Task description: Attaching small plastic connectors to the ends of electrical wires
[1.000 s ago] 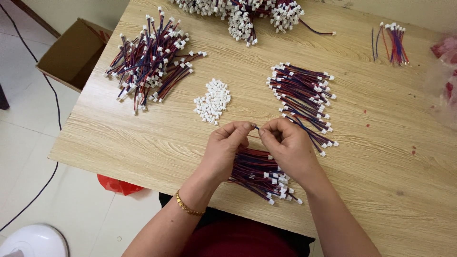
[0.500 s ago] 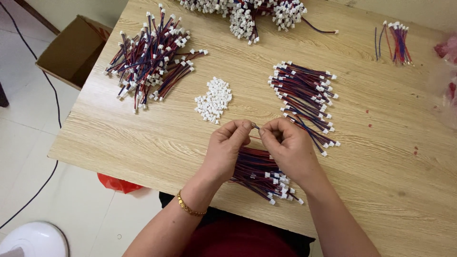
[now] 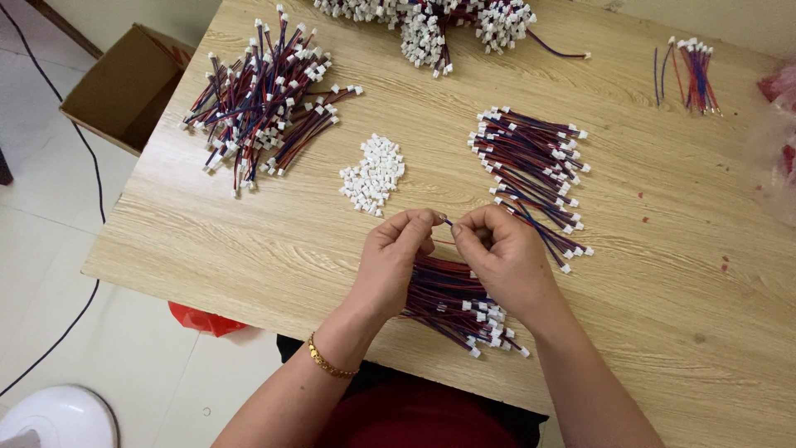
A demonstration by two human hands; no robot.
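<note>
Bare forearms, gold bracelet (image 3: 330, 363), dark-red garment (image 3: 414, 419)

A thin red-and-blue wire (image 3: 445, 222) is pinched level between both hands' fingertips above the wire bundle (image 3: 452, 303).

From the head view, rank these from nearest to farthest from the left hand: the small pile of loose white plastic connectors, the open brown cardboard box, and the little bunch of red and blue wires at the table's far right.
1. Small pile of loose white plastic connectors: just beyond the left hand, mid-table.
2. Open brown cardboard box: off the table's left edge, on the floor.
3. Little bunch of red and blue wires: far right corner.
</note>
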